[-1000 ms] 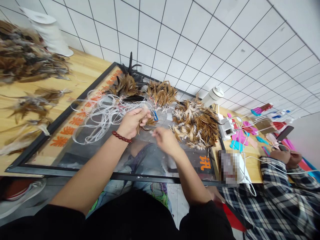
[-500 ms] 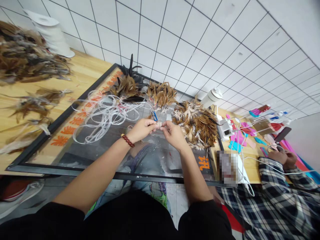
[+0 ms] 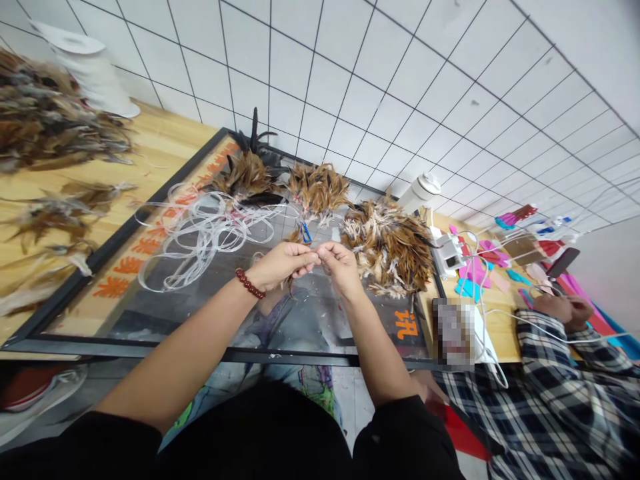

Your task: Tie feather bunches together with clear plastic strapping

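Note:
My left hand (image 3: pixel 281 265), with a red bead bracelet (image 3: pixel 250 285) at its wrist, is closed in a pinch. Its fingertips meet those of my right hand (image 3: pixel 341 265), which is pinched as well. Whatever lies between the fingers is too small and covered to make out. Brown wisps like feather show just behind and below my left hand. Beyond the fingertips lies a small blue tool (image 3: pixel 306 232). Brown feather bunches (image 3: pixel 319 187) stand behind it, and a larger feather pile (image 3: pixel 393 243) is right of my right hand. Loose whitish ribbon (image 3: pixel 200 233) lies in loops to the left.
A black-framed transparent panel (image 3: pixel 165 327) lies under my hands. Left are a white spool (image 3: pixel 87 73) and more feathers (image 3: pixel 55 120). Right stand a white bottle (image 3: pixel 420 191), a power strip (image 3: pixel 449 253) with cables, and colored scraps (image 3: pixel 473 273). A co-worker's plaid sleeve (image 3: pixel 543 340) is at far right.
My hands have drawn together at the fingertips, and the pale bit seen between them earlier is now covered. Brown wisps show below my left hand. The view has shifted slightly.

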The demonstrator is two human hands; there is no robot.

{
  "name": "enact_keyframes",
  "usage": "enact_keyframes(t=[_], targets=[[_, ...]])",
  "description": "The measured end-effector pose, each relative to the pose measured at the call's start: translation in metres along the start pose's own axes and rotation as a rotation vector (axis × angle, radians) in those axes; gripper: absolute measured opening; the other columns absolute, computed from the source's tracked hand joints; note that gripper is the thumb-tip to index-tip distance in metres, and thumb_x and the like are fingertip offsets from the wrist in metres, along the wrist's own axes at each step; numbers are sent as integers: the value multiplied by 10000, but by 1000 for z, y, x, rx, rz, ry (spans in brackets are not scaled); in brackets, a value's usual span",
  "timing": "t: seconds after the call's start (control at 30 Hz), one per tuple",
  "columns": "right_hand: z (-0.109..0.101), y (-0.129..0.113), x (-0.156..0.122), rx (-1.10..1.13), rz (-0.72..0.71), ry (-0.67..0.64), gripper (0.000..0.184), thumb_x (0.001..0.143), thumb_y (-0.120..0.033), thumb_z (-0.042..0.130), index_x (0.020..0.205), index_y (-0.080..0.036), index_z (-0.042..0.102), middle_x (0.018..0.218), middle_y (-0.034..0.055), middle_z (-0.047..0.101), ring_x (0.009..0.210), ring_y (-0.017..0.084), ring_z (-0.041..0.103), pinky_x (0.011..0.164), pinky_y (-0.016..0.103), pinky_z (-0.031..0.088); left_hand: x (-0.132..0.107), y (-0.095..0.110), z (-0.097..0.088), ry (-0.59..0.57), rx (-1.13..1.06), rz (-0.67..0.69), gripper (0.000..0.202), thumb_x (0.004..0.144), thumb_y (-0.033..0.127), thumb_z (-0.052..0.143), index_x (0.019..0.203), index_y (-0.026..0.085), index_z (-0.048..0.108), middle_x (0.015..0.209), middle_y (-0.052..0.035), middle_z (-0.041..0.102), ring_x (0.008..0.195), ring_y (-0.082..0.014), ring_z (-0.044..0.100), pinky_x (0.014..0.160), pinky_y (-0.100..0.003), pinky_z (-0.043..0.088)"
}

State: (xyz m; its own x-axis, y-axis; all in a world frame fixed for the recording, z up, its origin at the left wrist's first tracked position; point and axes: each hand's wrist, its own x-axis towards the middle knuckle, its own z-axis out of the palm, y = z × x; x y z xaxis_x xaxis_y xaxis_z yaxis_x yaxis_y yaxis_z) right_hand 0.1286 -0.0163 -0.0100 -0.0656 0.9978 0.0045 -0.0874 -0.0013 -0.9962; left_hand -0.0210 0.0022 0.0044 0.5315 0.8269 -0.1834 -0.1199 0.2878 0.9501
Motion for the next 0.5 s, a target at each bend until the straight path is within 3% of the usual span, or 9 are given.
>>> enact_keyframes(t=[0.1,0.17,0.23,0.33,0.5], targets=[[-2,2,1,-49,-16,33,355,718,-527,640,821,-190,607,567,-50,493,486,74,410,470,204,303,1,-1,-2,7,0,-48,256,661,355,728,584,126,644,496,-10,517,425,-56,423,387,-150,291],[-9,0,1,-162,-32,27,365,750,-497,621,952,-193,618,551,-66,477,475,75,390,474,204,296,3,-2,-4,90,38,-30,262,653,358,726,570,128,632,493,-6,515,424,-52,410,395,-152,281],[-19,-6,-1,-372,-60,-36,334,778,-431,617,1012,-193,625,573,-62,519,499,82,427,507,208,324,4,-4,-6,187,94,13,246,667,357,701,592,131,639,505,-1,523,433,-55,406,413,-162,286],[-32,-21,-5,-795,-145,-142,164,833,-318,580,842,-182,671,714,-3,646,667,118,562,648,228,395,8,-10,-8,226,254,70,232,716,353,627,642,136,657,530,4,540,461,-73,414,453,-191,303],[-31,-49,-15,-1368,-216,-136,184,903,-255,474,887,-194,647,899,54,669,826,167,601,694,249,385,11,-17,-9,259,632,142,277,779,348,520,661,147,669,539,4,564,480,-101,416,497,-234,288]])
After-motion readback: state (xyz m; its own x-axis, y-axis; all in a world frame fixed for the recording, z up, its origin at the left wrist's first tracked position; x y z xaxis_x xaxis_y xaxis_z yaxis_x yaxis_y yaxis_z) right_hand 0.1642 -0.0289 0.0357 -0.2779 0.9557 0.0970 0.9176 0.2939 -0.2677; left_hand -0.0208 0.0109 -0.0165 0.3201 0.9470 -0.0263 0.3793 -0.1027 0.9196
